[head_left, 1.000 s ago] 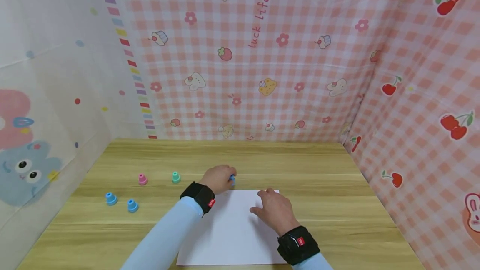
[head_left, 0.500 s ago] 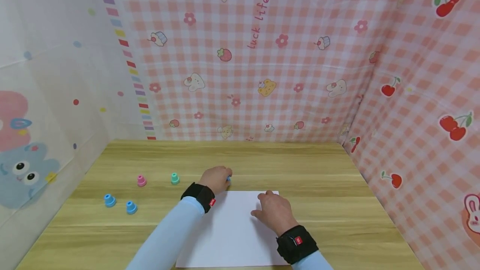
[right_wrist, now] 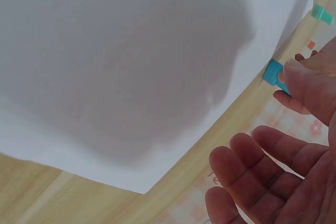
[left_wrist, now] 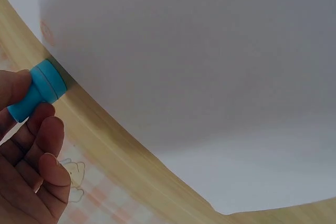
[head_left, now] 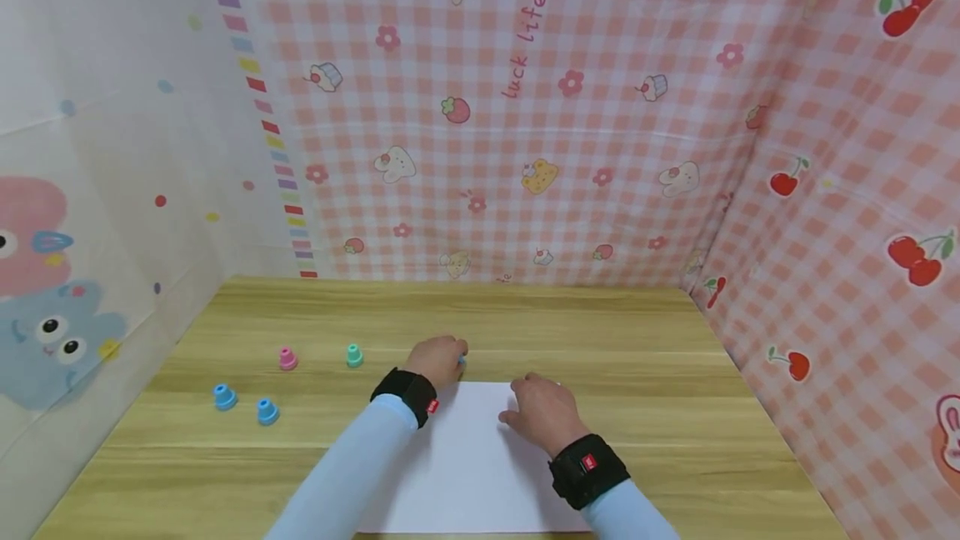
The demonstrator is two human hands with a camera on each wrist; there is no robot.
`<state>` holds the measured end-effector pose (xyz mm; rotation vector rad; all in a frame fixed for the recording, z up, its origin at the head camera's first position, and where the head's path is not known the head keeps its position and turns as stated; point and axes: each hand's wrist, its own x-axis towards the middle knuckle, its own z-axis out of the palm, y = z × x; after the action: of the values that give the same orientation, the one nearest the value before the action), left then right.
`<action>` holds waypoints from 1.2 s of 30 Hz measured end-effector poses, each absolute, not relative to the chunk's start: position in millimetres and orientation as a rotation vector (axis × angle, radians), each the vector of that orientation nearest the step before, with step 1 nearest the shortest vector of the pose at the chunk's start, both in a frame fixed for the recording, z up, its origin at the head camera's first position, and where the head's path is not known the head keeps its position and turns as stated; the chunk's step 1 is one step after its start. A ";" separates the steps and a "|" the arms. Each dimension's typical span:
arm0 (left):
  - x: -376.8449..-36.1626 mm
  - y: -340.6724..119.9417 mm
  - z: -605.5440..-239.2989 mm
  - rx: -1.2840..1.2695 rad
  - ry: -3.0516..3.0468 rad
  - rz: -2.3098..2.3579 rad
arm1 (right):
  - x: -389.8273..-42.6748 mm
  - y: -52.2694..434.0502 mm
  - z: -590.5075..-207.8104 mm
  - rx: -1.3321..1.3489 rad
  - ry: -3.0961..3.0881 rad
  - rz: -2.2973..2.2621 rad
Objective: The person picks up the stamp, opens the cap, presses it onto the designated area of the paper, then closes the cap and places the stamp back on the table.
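Observation:
My left hand (head_left: 437,361) pinches a small blue stamp (left_wrist: 44,85) between thumb and fingers, close by the far edge of a white sheet of paper (head_left: 468,473). The stamp's wide round base points toward the sheet in the left wrist view, and a faint orange mark (left_wrist: 46,32) shows on the paper near it. In the head view the fingers hide most of the stamp. Above the sheet's right part, my right hand (head_left: 546,415) hovers with relaxed, spread fingers and nothing in them, casting a shadow on the paper.
On the wooden table (head_left: 637,332), to the left, stand a green stamp (head_left: 355,355), a pink stamp (head_left: 287,358) and two more blue ones, the nearer blue stamp (head_left: 267,412) and the farther blue stamp (head_left: 224,397). Patterned cloth (head_left: 420,132) walls the table's back and sides.
My left hand has shifted slightly left and turned a little, so less of the blue stamp shows. The right hand has barely moved. The whole head view has swayed slightly.

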<state>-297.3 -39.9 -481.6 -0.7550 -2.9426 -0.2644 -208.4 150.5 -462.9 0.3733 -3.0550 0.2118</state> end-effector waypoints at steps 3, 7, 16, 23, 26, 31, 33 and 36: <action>-298.6 -38.4 -482.4 -0.760 -2.941 -0.292 | -210.3 150.0 -462.2 0.382 -3.048 0.210; -299.4 -38.9 -483.8 -0.757 -2.933 -0.318 | -212.0 149.7 -463.1 0.404 -3.037 0.214; -293.6 -49.2 -479.1 -0.668 -2.966 -0.395 | -213.3 148.2 -464.9 0.432 -3.018 0.180; -289.5 -63.6 -475.3 -0.607 -2.986 -0.469 | -211.0 144.6 -464.4 0.417 -3.036 0.192; -287.1 -68.6 -473.2 -0.582 -2.990 -0.462 | -209.4 143.6 -464.5 0.404 -3.048 0.201; -286.8 -79.3 -470.5 -0.552 -2.960 -0.396 | -208.0 142.5 -465.5 0.397 -3.042 0.201; -288.2 -85.4 -470.2 -0.541 -2.941 -0.360 | -207.8 142.1 -465.5 0.395 -3.046 0.206; -291.0 -96.2 -469.0 -0.508 -2.932 -0.301 | -207.1 141.6 -464.9 0.389 -3.051 0.219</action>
<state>-291.0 -96.2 -469.0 -0.5076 -2.9317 -0.3014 -207.1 141.6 -464.9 0.3891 -3.0513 0.2190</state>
